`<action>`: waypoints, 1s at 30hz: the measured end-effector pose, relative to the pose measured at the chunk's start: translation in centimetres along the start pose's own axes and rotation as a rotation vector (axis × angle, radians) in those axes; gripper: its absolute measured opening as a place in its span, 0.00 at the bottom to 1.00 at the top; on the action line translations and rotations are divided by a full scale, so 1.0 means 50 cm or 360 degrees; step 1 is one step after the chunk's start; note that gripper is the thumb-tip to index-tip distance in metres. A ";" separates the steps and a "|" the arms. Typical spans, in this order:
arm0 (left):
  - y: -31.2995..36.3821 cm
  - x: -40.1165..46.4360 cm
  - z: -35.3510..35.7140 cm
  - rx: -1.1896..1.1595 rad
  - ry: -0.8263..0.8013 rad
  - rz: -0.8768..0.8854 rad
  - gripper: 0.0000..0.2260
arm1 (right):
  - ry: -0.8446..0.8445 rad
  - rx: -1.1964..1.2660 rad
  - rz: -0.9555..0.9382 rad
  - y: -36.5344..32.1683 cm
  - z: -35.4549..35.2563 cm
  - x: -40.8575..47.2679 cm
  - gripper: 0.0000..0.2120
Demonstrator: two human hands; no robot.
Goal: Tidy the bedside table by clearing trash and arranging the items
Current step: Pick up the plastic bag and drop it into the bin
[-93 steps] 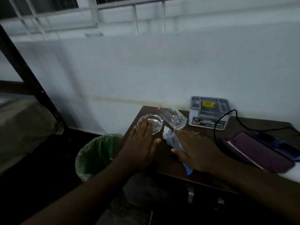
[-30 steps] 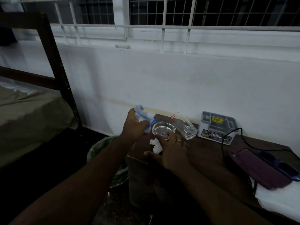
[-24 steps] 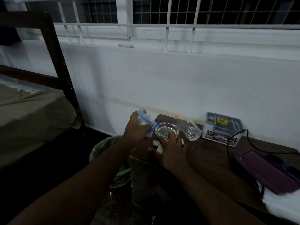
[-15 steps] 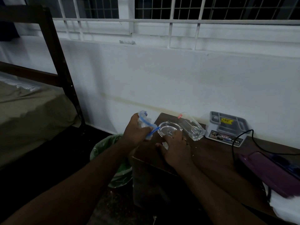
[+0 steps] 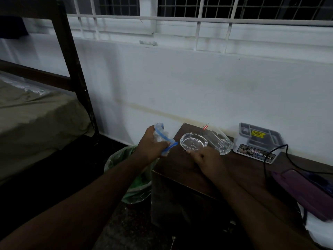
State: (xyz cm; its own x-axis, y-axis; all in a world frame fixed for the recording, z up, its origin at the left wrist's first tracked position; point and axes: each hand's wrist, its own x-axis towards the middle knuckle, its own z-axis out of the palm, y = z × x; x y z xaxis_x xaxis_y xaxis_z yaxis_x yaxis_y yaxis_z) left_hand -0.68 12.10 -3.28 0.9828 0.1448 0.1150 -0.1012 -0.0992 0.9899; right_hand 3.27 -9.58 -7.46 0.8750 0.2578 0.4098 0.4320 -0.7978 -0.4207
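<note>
Bedside table (image 5: 180, 165), trash-clearing step: bin (image 5: 124, 159) just left of table; glass ashtray (image 5: 193, 142) on table's far left corner; left hand (image 5: 152, 147) off that edge, closed on crumpled wrapper (image 5: 162, 137); right hand (image 5: 207, 157) curled beside ashtray, contents hidden; next, likely release over bin.

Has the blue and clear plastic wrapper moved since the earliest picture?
Yes. The wrapper left the table top and is now in the left hand, past the table's left edge, above the green-lined bin.
</note>
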 end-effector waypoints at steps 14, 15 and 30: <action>-0.030 0.046 -0.051 -0.0024 0.0408 -0.0373 0.13 | -0.0348 0.1789 0.0890 -0.134 -0.025 0.106 0.27; -0.040 0.052 -0.063 -0.0036 0.0462 -0.0487 0.08 | -0.0424 0.1796 0.0908 -0.163 -0.006 0.122 0.27; -0.135 0.122 -0.162 -0.0181 0.0139 -0.1184 0.12 | -0.0958 0.1395 0.1363 -0.292 0.273 0.237 0.28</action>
State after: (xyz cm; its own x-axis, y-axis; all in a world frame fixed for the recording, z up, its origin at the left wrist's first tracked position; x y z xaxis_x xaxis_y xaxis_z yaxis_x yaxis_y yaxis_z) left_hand 4.74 21.63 -8.59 0.7827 0.2120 -0.5852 0.5639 0.1566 0.8109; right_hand 10.32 12.59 -7.52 0.7980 0.2369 -0.5542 -0.4901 -0.2800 -0.8254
